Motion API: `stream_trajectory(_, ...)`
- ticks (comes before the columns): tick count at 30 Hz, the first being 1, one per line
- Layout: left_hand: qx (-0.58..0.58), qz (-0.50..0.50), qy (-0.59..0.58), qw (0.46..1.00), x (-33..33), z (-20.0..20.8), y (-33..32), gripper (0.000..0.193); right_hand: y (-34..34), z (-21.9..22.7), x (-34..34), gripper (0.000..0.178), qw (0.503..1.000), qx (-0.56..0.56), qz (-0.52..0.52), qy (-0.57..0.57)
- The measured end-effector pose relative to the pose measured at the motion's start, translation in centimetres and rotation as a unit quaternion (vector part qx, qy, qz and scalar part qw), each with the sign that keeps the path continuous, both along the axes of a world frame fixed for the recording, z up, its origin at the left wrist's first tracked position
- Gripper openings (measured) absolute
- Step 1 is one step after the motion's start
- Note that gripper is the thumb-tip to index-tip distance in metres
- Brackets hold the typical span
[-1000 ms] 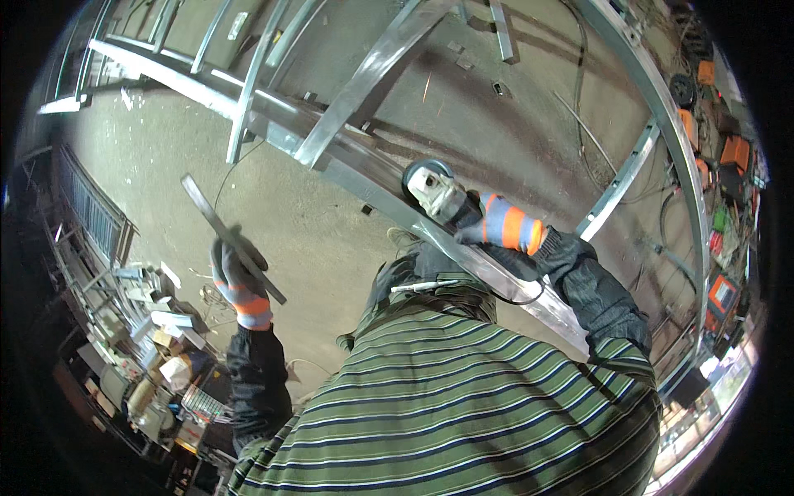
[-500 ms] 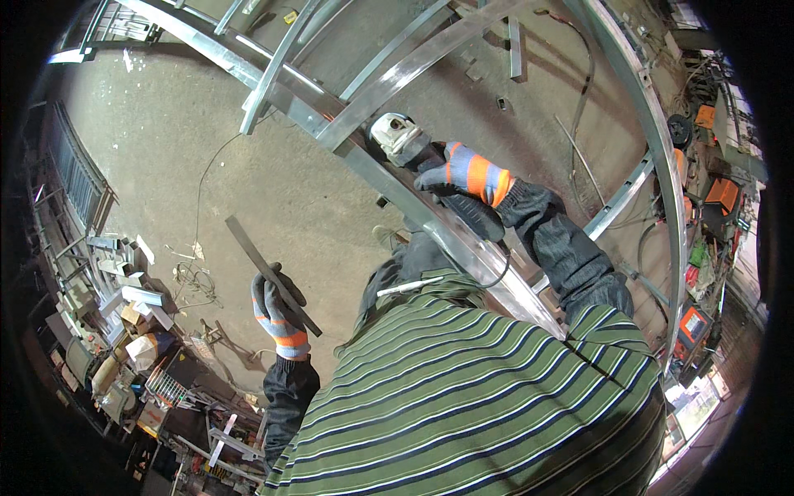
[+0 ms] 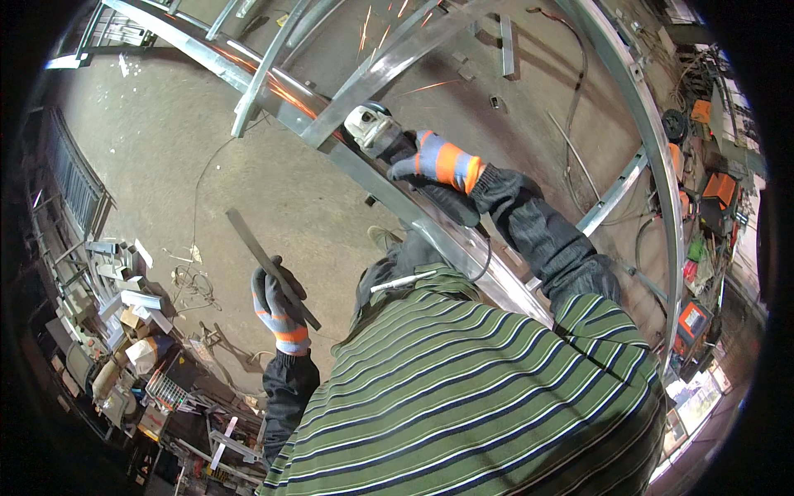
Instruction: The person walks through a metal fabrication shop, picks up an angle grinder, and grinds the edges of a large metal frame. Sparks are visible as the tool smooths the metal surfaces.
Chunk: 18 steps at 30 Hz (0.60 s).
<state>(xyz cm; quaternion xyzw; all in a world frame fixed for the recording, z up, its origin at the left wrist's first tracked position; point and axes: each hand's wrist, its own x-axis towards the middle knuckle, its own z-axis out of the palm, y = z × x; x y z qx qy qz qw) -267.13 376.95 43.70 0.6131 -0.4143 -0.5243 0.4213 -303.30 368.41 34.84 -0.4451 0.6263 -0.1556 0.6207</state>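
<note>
Gloved in grey with orange bands, my right hand (image 3: 438,159) grips an angle grinder (image 3: 375,131) by its dark body. The grinder's pale head sits at a joint of the silver metal frame (image 3: 430,217), where a crosspiece meets the long beam. Orange sparks (image 3: 294,101) fly along the beam to the upper left, and a few streak farther up. The disc is mostly hidden by the head. My left hand (image 3: 277,302), in a matching glove, is closed around a flat grey metal bar (image 3: 263,258), held tilted over the floor and apart from the frame.
A curved metal rail (image 3: 653,140) arcs down the right side. Beyond it stand orange equipment (image 3: 719,190) and tools. Offcuts and clutter (image 3: 141,331) lie at the lower left, near a coil of thin wire (image 3: 194,285). A cable (image 3: 585,78) trails across the floor at the upper right.
My right hand has moved the grinder a little left and up along the beam. Sparks now stream from it, where none showed before. My left hand still holds the bar, almost unmoved.
</note>
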Motion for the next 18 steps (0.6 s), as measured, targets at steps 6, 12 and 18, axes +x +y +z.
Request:
stream_trajectory(6,-0.004,-0.099,0.010,0.995,-2.6,-1.4,-4.7,0.041,3.3,-0.3,-1.6,0.067,0.998,-0.053,0.027,0.031)
stream_trajectory(12,-0.130,-0.339,-0.065,0.930,-9.8,-3.5,-12.7,0.028,18.4,-1.0,-6.6,0.066,0.987,0.100,0.075,0.103)
stream_trajectory(18,-0.307,-0.636,-0.212,0.676,-19.6,-5.8,-15.7,0.035,32.7,6.0,-8.7,0.079,0.991,0.084,-0.068,0.076)
